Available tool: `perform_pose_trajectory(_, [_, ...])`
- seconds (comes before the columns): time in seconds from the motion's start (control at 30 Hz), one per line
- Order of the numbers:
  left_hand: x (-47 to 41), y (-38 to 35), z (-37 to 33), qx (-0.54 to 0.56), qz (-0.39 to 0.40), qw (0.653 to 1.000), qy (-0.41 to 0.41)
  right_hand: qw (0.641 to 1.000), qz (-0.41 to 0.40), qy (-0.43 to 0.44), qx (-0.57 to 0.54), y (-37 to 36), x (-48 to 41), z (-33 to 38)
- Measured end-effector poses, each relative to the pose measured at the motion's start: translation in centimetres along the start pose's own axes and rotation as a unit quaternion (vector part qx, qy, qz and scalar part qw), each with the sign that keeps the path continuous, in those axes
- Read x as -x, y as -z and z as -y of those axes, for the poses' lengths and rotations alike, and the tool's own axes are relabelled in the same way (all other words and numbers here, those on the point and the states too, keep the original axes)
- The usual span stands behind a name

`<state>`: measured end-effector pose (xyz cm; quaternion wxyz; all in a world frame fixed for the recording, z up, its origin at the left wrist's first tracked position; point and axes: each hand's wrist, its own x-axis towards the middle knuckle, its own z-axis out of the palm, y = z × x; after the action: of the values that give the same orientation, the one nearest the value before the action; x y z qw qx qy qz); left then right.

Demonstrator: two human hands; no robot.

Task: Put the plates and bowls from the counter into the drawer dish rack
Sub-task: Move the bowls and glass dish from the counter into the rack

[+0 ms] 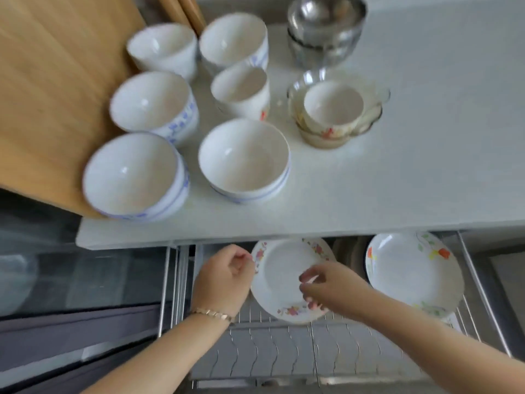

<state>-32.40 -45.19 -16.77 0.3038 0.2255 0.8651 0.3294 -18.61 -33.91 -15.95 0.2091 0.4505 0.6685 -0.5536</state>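
Note:
A white plate with a pink floral rim (pixel 284 275) stands tilted in the wire dish rack (pixel 284 354) of the open drawer. My left hand (pixel 227 277) pinches its left rim with curled fingers. My right hand (pixel 326 285) curls over its right edge, fingertips on the plate's face. A larger white plate with orange flowers (pixel 409 274) leans in the rack to the right. Several white bowls with blue patterns (pixel 244 160) stand on the white counter (pixel 426 166) above the drawer.
A wooden cutting board (pixel 56 81) lies at the counter's left. Stacked steel bowls (pixel 326 27) stand at the back. A glass bowl holding small floral cups (pixel 338 109) sits mid-counter. The drawer's metal side rails (pixel 483 294) frame the rack; its front rows hold nothing.

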Motion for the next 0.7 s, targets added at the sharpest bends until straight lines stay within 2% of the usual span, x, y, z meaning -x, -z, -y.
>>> perform_pose_trajectory(0.1, [-0.6, 4.1, -3.0, 0.125, -0.087, 0.988, -0.001, 0.990, -0.084, 0.078, -0.083, 3.2, 0.9, 6.1])
perform_pose_trajectory(0.2, [-3.9, 5.8, -5.0, 0.248, -0.059, 0.961, 0.105, 0.977, -0.165, 0.070, -0.112, 5.3, -0.4, 10.7])
perform_pose_trajectory(0.27, [-6.0, 5.8, -6.0, 0.248, -0.004, 0.954, 0.165, 0.978, -0.157, 0.027, -0.132, 5.5, -1.8, 12.3])
perform_pose_trajectory(0.37, [-7.5, 5.1, -7.1, 0.299, 0.056, 0.933, 0.193, 0.977, -0.130, 0.004, -0.168, 4.8, -3.9, 12.8])
perform_pose_trajectory(0.43, [-8.1, 4.7, -7.6, 0.325, 0.053, 0.924, 0.194, 0.968, -0.120, 0.004, -0.220, 4.2, -4.8, 12.6])
perform_pose_trajectory(0.53, [-8.2, 4.1, -7.7, 0.335, 0.013, 0.926, 0.171, 0.942, -0.117, 0.014, -0.315, 3.6, -4.9, 12.0])
perform_pose_trajectory(0.6, [-7.3, 4.1, -7.4, 0.320, 0.003, 0.934, 0.158, 0.932, -0.135, 0.035, -0.334, 3.4, -4.2, 11.1])
perform_pose_trajectory(0.7, [-4.4, 4.6, -6.9, 0.262, 0.052, 0.954, 0.135, 0.932, -0.136, 0.065, -0.330, 3.3, -1.8, 8.3])
